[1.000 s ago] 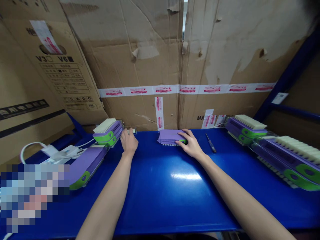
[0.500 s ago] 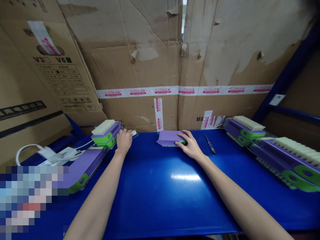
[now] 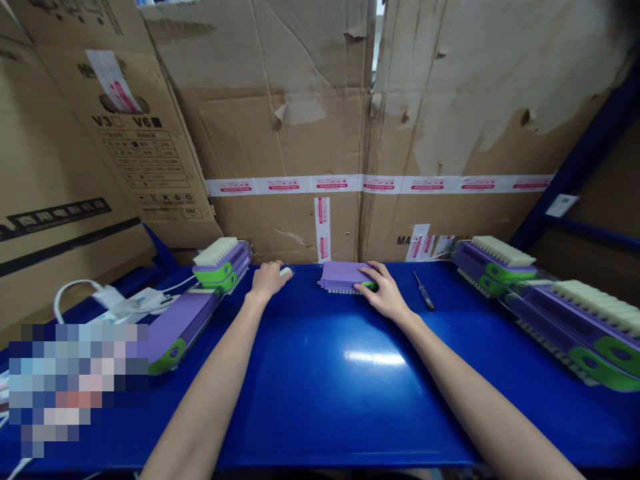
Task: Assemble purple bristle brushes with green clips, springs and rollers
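My right hand point(image 3: 384, 291) is closed round the right end of a purple brush point(image 3: 343, 272), which lies bristles down on the blue table, thumb by its green end. To its left, my left hand point(image 3: 269, 280) is closed on a small white piece point(image 3: 286, 272) whose tip shows past the fingers; its kind I cannot make out. The left hand and the purple brush are apart. A dark screwdriver point(image 3: 425, 293) lies just right of my right hand. Left of my left hand stand stacked purple and green brushes point(image 3: 225, 261), the top one bristles up.
More stacked brushes point(image 3: 595, 320) stand along the right side. On the left lie another purple brush point(image 3: 183, 320) and white chargers with cables point(image 3: 115, 300). Cardboard point(image 3: 280, 147) walls the back of the blue table point(image 3: 320, 400). A blue metal post point(image 3: 575, 160) rises at right.
My left hand has moved right, away from the left stack and towards the purple brush, with the white piece in it. The right hand keeps its hold. The view has shifted slightly.
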`<state>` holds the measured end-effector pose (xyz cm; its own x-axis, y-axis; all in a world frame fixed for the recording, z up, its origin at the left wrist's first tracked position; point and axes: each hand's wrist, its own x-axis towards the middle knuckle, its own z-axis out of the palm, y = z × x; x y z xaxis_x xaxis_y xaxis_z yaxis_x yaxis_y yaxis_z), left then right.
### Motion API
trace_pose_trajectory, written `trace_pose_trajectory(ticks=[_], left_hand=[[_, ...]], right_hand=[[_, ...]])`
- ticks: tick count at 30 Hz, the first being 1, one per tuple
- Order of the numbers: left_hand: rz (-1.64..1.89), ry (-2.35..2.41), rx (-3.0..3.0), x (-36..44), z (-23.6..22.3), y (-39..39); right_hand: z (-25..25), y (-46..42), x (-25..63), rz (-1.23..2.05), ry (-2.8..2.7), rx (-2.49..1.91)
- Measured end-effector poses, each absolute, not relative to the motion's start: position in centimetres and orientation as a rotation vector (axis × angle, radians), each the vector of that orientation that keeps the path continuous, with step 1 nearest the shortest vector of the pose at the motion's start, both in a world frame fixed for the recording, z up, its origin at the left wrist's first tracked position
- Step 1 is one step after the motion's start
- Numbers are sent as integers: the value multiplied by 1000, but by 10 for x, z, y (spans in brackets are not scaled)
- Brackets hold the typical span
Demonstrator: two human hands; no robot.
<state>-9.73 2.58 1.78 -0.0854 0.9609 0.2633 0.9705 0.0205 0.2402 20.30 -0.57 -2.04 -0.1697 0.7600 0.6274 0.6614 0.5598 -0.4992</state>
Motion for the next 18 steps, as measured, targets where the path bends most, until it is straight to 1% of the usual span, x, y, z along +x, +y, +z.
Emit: trace_pose_trajectory(ticks=[1,3,6,8,9,10,11,12,14,16,18], left_hand=[[-681,-2280,-2116,-96,17,26],[-1099,-2457,-2099,-95,16,26],[-1996,-2701,-2032,-94,20,23],[-2557,-2693,-2007,-93,26,19],[-2758,-2648,-2011,-93,29,18],[-2887,-2601,-2018,-94,32,16],[-2937,-2568,-2043,-94,34,14],[-2911,-2564,-2073,-95,35,13],[-2650,-2660,-2094,-95,35,12],[-2158,-2784,-2058,-96,34,11],[-1546,-2773,-1991,-95,32,10]], right_hand=[[-20,-6,203,138,-1891,-1156],[-20,-6,203,141,-1895,-1158],[-20,-6,203,142,-1898,-1161],[-20,-5,203,138,-1896,-1157],[-21,-5,203,137,-1894,-1154],[-21,-5,203,136,-1892,-1152],[-21,-5,203,138,-1892,-1150],[-21,-5,203,139,-1891,-1148],[-21,-5,203,138,-1890,-1145],[-21,-5,203,136,-1892,-1142],[-21,-5,203,134,-1894,-1137]])
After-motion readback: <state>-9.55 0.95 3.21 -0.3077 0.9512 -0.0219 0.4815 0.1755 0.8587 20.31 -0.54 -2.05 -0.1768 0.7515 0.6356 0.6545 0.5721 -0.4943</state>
